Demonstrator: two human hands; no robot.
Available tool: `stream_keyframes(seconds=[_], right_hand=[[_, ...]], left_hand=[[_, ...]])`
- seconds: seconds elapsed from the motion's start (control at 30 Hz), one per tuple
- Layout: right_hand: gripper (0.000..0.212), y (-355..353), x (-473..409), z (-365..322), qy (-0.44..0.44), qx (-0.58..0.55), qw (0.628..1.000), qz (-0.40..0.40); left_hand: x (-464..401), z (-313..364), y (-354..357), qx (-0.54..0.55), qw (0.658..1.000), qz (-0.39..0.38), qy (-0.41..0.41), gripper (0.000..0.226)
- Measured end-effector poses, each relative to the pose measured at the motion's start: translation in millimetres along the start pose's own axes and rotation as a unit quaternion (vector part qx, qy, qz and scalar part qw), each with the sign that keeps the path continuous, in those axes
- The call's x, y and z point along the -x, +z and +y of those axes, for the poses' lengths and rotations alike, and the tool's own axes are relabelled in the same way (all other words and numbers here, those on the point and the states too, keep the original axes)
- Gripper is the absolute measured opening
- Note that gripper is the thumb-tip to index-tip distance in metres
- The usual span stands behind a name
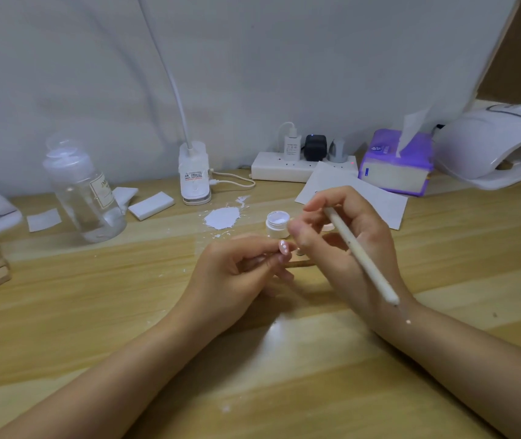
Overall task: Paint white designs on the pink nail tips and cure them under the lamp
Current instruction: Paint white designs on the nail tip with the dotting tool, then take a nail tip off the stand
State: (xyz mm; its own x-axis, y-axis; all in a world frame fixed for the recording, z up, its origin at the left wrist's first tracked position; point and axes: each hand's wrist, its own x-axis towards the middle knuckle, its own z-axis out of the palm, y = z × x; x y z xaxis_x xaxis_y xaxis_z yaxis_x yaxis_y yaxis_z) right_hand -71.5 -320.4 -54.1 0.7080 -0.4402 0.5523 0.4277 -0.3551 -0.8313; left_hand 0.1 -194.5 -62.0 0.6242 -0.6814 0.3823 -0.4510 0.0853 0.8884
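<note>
- The wooden table (pixel 94 312) carries a white curing lamp (pixel 493 147) at the far right.
- The right hand (pixel 348 245) curls its fingers round a white brush (pixel 360 255), its working end hidden, seemingly near the nail.
- The left hand (pixel 237 274) pinches a pink nail tip (pixel 283 247) bearing white dots.
- An open white jar (pixel 277 224) stands just behind.

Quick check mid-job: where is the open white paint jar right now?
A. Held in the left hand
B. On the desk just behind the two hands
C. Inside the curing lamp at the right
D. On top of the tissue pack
B: the small open jar stands on the desk just behind the left hand and the right hand, near the white spill.
</note>
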Motion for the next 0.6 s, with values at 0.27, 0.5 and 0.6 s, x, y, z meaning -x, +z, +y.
stream_keyframes(seconds=[0.27, 0.5, 0.6], right_hand=[[0.032, -0.3, -0.4, 5.0, -0.014, 0.053, 0.996, -0.074], [0.032, -0.6, -0.6, 5.0, -0.018, 0.050, 0.996, -0.078], [0.033, -0.4, -0.7, 4.3, -0.021, 0.050, 0.995, -0.082]], left_hand=[[-0.4, 0.6, -1.4, 0.032, 0.998, 0.052, 0.001, 0.015], [-0.9, -1.4, -2.2, 0.036, 0.998, 0.045, 0.002, 0.015], [-0.7, -1.4, -2.9, 0.012, 0.999, 0.036, 0.016, 0.016]])
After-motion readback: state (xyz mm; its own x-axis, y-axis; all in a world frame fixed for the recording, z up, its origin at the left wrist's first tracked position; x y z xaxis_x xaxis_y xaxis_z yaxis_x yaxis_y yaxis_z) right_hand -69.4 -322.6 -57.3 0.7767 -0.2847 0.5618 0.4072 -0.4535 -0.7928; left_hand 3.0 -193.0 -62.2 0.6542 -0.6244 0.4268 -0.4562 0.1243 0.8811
